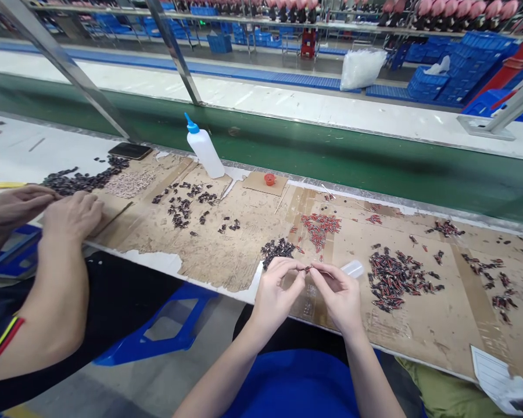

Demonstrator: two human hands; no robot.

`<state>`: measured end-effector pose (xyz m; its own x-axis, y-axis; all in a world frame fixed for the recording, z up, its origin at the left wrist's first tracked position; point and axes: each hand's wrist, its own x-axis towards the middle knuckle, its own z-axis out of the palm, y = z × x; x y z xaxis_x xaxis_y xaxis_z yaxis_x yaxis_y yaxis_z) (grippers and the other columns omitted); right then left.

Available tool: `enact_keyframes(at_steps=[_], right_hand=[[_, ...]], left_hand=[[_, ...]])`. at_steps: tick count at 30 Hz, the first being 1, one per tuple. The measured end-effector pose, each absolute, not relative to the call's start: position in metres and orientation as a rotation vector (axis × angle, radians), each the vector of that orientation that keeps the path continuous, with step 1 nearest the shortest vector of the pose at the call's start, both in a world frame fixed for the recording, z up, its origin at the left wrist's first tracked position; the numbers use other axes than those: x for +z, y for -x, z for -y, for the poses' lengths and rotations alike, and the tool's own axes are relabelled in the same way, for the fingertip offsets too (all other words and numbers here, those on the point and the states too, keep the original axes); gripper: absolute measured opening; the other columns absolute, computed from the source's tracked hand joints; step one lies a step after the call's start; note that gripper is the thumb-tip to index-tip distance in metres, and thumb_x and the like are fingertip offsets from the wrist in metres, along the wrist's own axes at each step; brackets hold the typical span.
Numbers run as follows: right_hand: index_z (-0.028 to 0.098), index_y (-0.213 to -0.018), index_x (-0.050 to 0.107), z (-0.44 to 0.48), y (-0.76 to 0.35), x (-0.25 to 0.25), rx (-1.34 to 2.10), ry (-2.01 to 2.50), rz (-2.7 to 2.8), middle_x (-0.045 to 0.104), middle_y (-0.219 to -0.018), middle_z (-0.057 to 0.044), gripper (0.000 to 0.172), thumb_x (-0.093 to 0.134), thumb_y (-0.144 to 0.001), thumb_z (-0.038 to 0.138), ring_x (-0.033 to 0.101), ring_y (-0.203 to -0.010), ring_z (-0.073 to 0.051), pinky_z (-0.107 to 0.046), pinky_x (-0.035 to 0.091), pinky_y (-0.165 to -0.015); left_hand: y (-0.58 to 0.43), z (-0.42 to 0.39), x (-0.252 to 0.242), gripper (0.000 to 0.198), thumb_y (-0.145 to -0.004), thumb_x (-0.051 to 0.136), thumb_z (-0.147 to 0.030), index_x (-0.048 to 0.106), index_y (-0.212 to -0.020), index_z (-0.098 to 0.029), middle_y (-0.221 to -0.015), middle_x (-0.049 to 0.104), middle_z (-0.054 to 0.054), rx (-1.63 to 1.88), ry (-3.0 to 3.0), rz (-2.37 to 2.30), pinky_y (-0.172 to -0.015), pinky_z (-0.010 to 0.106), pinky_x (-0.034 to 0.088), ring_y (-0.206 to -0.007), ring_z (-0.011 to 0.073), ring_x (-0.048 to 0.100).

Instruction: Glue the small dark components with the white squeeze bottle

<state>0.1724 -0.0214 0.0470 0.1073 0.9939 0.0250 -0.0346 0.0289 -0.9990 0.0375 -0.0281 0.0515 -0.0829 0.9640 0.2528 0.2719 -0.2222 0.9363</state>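
a tiny dark-and-red piece (307, 269) sits between the left hand (279, 285) and the right hand (339, 290), pinched by both; they cover most of it, leaving its shape unclear. the right hand partly hides a translucent plastic cylinder (354, 269).

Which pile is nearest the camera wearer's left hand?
The black pile just beyond the left hand; the red pile is farther, the red-black pile past the right hand.

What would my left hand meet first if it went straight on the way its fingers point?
Probably your right hand, which faces your left hand nearly fingertip to fingertip, with a small part at the fingertips between them. Exact depth is hard to judge from this one view.
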Motion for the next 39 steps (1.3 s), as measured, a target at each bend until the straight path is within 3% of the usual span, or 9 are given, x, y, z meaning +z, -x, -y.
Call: enact_keyframes(at_steps=[11, 14, 18, 22, 25, 29, 32, 34, 39], right_hand=[[0.021, -0.078, 0.075, 0.019, -0.180, 0.046, 0.931, 1.147, 1.383, 0.074, -0.076, -0.005, 0.008, 0.068, -0.078, 0.025, 0.068, -0.071, -0.018, -0.029, 0.055, -0.067], [0.021, -0.079, 0.074, 0.019, -0.204, 0.045, 0.826, 1.206, 1.504, 0.074, -0.079, -0.005, 0.010, 0.065, -0.080, 0.027, 0.068, -0.074, -0.018, -0.030, 0.055, -0.069], [0.019, -0.083, 0.072, 0.023, -0.255, 0.041, 0.371, 1.540, 1.456, 0.072, -0.083, -0.008, 0.022, 0.061, -0.082, 0.038, 0.067, -0.077, -0.021, -0.036, 0.054, -0.077], [0.016, -0.091, 0.073, 0.027, -0.282, 0.045, -0.016, 1.945, 1.321, 0.071, -0.090, -0.013, 0.048, 0.057, -0.078, 0.059, 0.064, -0.075, -0.024, -0.040, 0.050, -0.074], [0.014, -0.110, 0.068, 0.025, -0.267, 0.053, 0.218, 2.202, 1.305, 0.071, -0.081, -0.010, 0.063, 0.054, -0.077, 0.066, 0.064, -0.066, -0.025, -0.037, 0.047, -0.065], [0.010, -0.130, 0.054, 0.011, -0.232, 0.056, 0.519, 2.388, 1.506, 0.072, -0.078, -0.013, 0.067, 0.051, -0.084, 0.058, 0.068, -0.077, -0.030, -0.037, 0.045, -0.069], [0.011, -0.122, 0.060, 0.000, -0.220, 0.051, 0.543, 2.400, 1.543, 0.073, -0.084, -0.015, 0.054, 0.059, -0.080, 0.046, 0.069, -0.080, -0.030, -0.035, 0.045, -0.071], [0.013, -0.113, 0.064, -0.005, -0.222, 0.044, 0.619, 2.301, 1.452, 0.073, -0.082, -0.012, 0.047, 0.066, -0.073, 0.039, 0.068, -0.078, -0.028, -0.034, 0.046, -0.071], [0.015, -0.076, 0.067, 0.000, -0.233, 0.030, 1.176, 1.674, 0.955, 0.069, -0.069, -0.006, 0.041, 0.075, -0.055, 0.049, 0.063, -0.062, -0.021, -0.031, 0.048, -0.059]], left_hand=[[-0.045, 0.028, 0.042, 0.011, -0.085, 0.057, -0.019, 0.068, -0.087, -0.019, -0.087, 0.069, 0.006, 1.314, -1.583, -1.338, -0.081, 0.031, 0.053, -0.088, 0.0187, 0.063], [-0.047, 0.023, 0.034, 0.015, -0.088, 0.058, -0.023, 0.068, -0.098, -0.020, -0.094, 0.070, 0.007, 1.237, -1.712, -1.239, -0.088, 0.034, 0.052, -0.096, 0.0198, 0.063], [-0.036, 0.004, 0.021, 0.036, -0.088, 0.060, -0.026, 0.058, -0.124, -0.023, -0.110, 0.070, 0.007, 1.094, -1.873, -1.367, -0.097, 0.041, 0.047, -0.109, 0.0231, 0.059], [-0.020, -0.022, 0.014, 0.027, -0.091, 0.051, -0.014, 0.064, -0.113, -0.020, -0.109, 0.070, 0.009, 0.940, -2.042, -1.642, -0.098, 0.044, 0.043, -0.113, 0.0259, 0.054], [-0.017, -0.039, 0.017, 0.024, -0.090, 0.051, -0.012, 0.069, -0.101, -0.021, -0.102, 0.071, 0.008, 0.615, -2.181, -1.739, -0.095, 0.044, 0.041, -0.108, 0.0273, 0.054], [-0.019, -0.052, 0.023, 0.023, -0.089, 0.051, -0.011, 0.071, -0.095, -0.022, -0.096, 0.070, 0.008, 0.310, -2.277, -1.728, -0.090, 0.043, 0.040, -0.100, 0.0279, 0.056], [-0.019, -0.055, 0.023, 0.021, -0.090, 0.050, -0.011, 0.069, -0.092, -0.020, -0.095, 0.069, 0.009, 0.272, -2.319, -1.692, -0.088, 0.042, 0.039, -0.100, 0.0278, 0.055], [-0.018, -0.054, 0.021, 0.019, -0.090, 0.050, -0.010, 0.068, -0.090, -0.018, -0.095, 0.069, 0.009, 0.333, -2.329, -1.693, -0.089, 0.041, 0.039, -0.099, 0.0267, 0.055], [-0.023, -0.030, 0.012, 0.018, -0.089, 0.054, -0.010, 0.068, -0.091, -0.020, -0.093, 0.070, 0.006, 0.586, -2.317, -1.550, -0.091, 0.038, 0.039, -0.096, 0.0223, 0.056]])
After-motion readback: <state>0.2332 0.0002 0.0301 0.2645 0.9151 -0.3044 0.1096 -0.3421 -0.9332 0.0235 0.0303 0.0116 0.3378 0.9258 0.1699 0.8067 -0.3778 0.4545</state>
